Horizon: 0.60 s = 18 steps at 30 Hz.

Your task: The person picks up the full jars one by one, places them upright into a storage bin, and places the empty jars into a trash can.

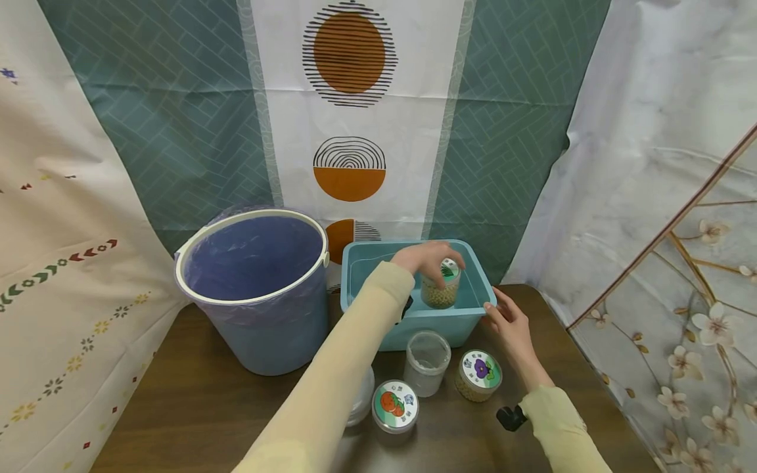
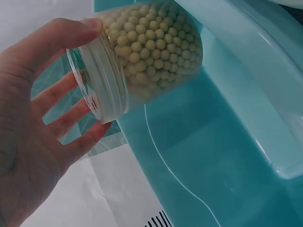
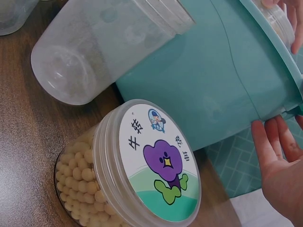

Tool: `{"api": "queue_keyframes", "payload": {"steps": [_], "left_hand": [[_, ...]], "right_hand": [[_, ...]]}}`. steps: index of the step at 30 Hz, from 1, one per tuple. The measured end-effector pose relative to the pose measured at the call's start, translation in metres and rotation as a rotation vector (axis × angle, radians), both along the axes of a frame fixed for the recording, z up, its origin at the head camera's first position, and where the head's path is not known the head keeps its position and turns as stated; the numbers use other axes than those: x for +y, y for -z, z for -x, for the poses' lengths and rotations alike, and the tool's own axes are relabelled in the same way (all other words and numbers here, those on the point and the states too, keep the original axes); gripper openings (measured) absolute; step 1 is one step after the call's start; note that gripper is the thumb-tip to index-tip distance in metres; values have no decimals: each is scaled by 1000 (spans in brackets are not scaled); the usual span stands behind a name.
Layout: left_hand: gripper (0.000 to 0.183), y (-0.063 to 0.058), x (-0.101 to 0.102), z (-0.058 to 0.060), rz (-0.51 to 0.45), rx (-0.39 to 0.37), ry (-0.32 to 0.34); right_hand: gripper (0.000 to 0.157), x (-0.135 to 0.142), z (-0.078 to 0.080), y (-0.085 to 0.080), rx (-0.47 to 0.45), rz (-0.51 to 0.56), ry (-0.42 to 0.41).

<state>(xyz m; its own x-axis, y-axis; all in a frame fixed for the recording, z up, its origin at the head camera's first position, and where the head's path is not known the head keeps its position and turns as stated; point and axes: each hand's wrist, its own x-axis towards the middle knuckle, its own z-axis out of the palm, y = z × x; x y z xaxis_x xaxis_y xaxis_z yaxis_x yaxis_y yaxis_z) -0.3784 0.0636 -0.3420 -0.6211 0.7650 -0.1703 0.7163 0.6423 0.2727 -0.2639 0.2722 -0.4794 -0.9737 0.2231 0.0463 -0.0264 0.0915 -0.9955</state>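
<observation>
In the head view, my left hand (image 1: 427,256) grips a clear jar of pale beads (image 1: 439,294) by its lid, inside the light blue plastic bin (image 1: 458,328). The left wrist view shows the thumb on one side of the jar's white lid (image 2: 108,78) and fingertips on the other. My right hand (image 1: 511,322) holds the bin's front right corner, thumb on the rim and fingers under it outside. Close to that hand, a second bead jar (image 1: 479,374) with a purple flower label stands on the table.
A clear jar without a lid (image 1: 427,368) stands before the bin. Nearer are a jar with an orange fruit label (image 1: 395,410) and another clear container (image 1: 362,397), partly hidden by the left sleeve. A tall blue bucket (image 1: 260,328) lined with a plastic bag stands left.
</observation>
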Motion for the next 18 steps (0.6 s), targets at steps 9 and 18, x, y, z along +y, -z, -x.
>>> {"api": "queue_keyframes", "payload": {"steps": [9,18], "left_hand": [[57,-2,7,1,-11,6,-17],[67,-2,16,-2,23,-46,-14]], "right_hand": [[59,-1,2,1,4,17,-4],[58,2,2,2,17,20,0]]}}
